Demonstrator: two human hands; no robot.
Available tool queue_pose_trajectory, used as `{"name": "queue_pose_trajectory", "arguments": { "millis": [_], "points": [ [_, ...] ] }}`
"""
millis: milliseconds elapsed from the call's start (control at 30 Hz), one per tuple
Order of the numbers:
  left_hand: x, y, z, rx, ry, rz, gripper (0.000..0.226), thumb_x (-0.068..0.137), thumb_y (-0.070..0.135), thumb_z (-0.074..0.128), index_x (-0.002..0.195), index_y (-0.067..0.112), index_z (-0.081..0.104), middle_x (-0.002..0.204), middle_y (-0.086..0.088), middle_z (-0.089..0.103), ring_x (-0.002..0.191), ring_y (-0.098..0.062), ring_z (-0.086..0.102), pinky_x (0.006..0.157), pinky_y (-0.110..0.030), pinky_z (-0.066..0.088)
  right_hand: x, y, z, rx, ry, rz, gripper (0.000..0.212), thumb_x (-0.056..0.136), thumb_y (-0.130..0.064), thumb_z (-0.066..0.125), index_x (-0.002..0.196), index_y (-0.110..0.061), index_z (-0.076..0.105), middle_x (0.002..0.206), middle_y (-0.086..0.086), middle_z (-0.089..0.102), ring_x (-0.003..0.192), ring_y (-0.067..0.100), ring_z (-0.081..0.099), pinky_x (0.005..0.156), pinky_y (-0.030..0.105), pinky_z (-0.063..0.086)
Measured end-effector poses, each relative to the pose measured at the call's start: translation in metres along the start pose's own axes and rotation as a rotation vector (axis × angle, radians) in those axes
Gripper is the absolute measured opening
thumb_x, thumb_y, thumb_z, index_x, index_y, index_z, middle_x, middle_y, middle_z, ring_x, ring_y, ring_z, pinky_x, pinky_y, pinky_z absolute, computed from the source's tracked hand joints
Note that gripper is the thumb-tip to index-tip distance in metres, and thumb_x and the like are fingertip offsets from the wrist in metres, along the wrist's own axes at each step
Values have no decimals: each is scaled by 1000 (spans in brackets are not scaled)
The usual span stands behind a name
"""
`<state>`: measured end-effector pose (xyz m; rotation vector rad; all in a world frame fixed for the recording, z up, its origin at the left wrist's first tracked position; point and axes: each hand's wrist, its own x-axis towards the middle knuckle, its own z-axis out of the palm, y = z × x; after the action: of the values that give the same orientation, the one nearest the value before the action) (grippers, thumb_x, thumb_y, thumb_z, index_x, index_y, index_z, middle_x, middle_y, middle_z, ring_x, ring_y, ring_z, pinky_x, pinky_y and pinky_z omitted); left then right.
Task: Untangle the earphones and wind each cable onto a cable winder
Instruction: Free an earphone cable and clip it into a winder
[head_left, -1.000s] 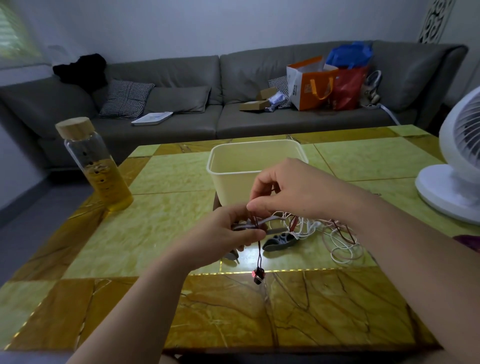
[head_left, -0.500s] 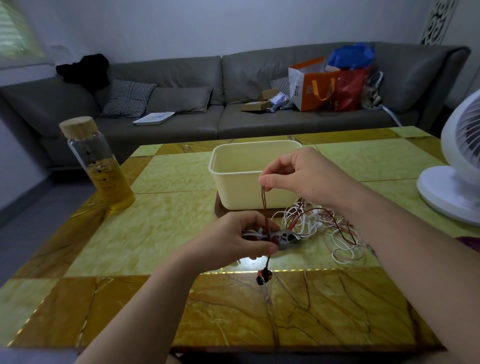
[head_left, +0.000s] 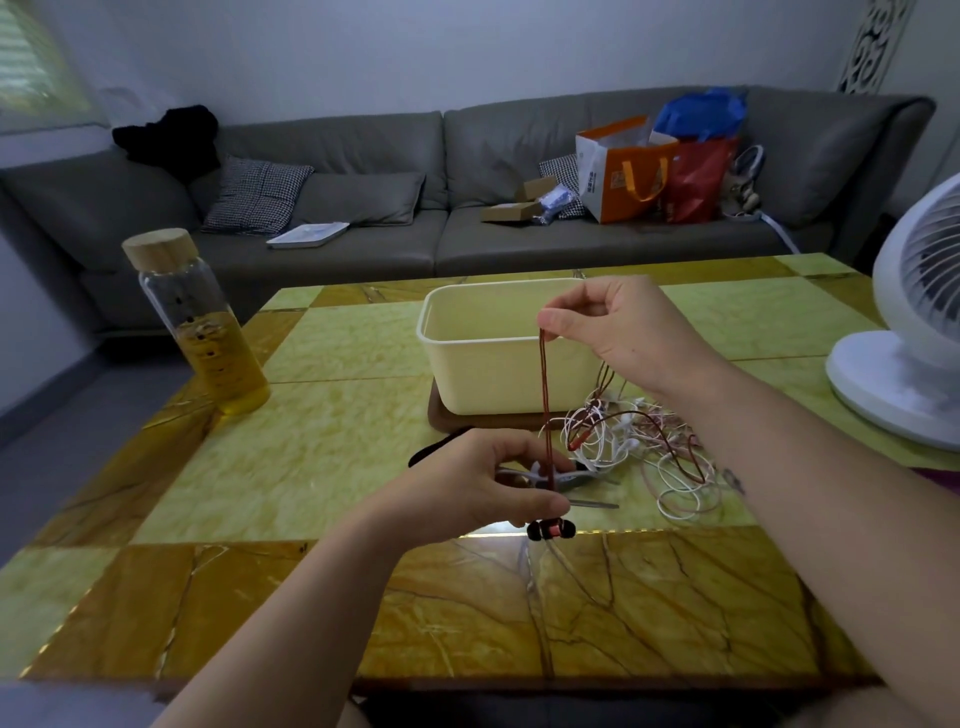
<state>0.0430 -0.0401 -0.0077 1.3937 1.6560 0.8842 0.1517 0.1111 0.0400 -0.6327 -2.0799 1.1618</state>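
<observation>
My left hand (head_left: 480, 486) holds a grey cable winder (head_left: 524, 475) just above the table, its fingers curled round it. A red earphone cable (head_left: 545, 400) runs straight up from the winder to my right hand (head_left: 618, 330), which pinches it in front of the tub. The red and black earbuds (head_left: 551, 529) hang just below my left hand. A tangle of white and red earphone cables (head_left: 644, 447) lies on the table to the right. Another dark winder (head_left: 584, 475) lies beside the tangle, partly hidden.
A cream plastic tub (head_left: 467, 358) stands on a dark wooden board mid-table. A glass bottle of yellow liquid (head_left: 200, 327) stands at the left. A white fan (head_left: 914, 332) sits at the right edge. A grey sofa with bags lies beyond the table.
My right hand has risen from beside the left hand to the height of the tub's rim, drawing the red cable taut. The earbuds have been pulled up close under my left hand.
</observation>
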Motion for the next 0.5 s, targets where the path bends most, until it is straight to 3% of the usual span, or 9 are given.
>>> {"name": "queue_pose_trajectory", "arguments": {
  "millis": [133,233,333,433,500],
  "points": [
    [-1,-6,0,-160,-3,34,15,84,17,71,97,25,71,73,11,65,68,-6,60,67,-18,50,-3,19,8,4,32,88,2,88,-19,67,86,-20,68,80,-10,70,71,-7,62,70,6,43],
    [3,-19,2,-348,130,-19,13,85,13,68,96,18,70,72,7,64,65,-7,57,62,-17,49,-12,47,14,-93,-47,212,11,89,-23,66,98,-20,68,93,-9,68,84,-1,61,82,20,45],
    [9,-37,2,-540,266,-93,24,79,19,69,101,10,69,78,-3,60,68,-11,54,60,-20,49,-26,60,20,-127,-37,226,20,89,-24,66,109,-21,65,103,-7,66,96,9,61,89,25,49],
    [13,-50,4,-678,351,-128,19,86,13,64,104,6,67,75,-5,55,64,-12,48,64,-25,44,-41,55,28,-86,1,172,4,90,-18,64,93,-21,65,90,-2,69,81,10,65,77,22,54],
    [17,-54,5,-757,380,-140,16,91,10,60,104,5,66,71,-2,57,62,-9,48,60,-21,43,-51,50,37,-8,-41,187,3,89,-15,65,86,-18,65,82,1,71,71,10,66,67,20,56]
  ]
}}
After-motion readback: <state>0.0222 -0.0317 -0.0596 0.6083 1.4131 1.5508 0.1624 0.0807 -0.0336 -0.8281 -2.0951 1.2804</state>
